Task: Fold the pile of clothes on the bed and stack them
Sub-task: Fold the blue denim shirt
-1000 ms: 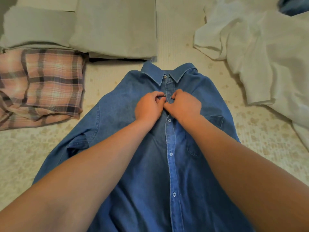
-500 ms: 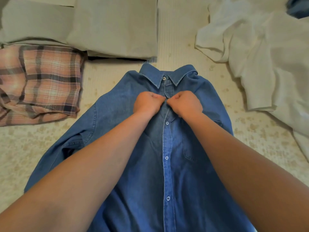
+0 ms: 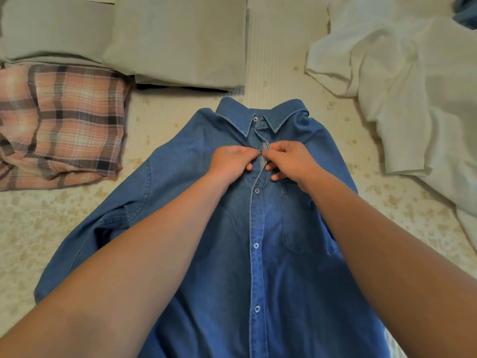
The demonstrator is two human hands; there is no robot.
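A blue denim shirt (image 3: 296,254) lies front-up on the bed, collar pointing away from me. Its lower buttons are fastened. My left hand (image 3: 231,162) and my right hand (image 3: 290,158) meet at the placket just below the collar, each pinching an edge of the shirt front around the second button. A white pile of unfolded clothes (image 3: 402,81) lies at the right. At the left lies a folded pink plaid garment (image 3: 59,122), and folded grey-green clothes (image 3: 175,40) lie behind it.
The bed cover (image 3: 402,210) is cream with a faint floral print and shows bare on both sides of the shirt. A bit of blue fabric (image 3: 467,11) peeks out at the top right corner.
Both hands stay at the upper placket; their fingers have uncurled a little and now pinch the fabric edges at the button. The view has shifted slightly.
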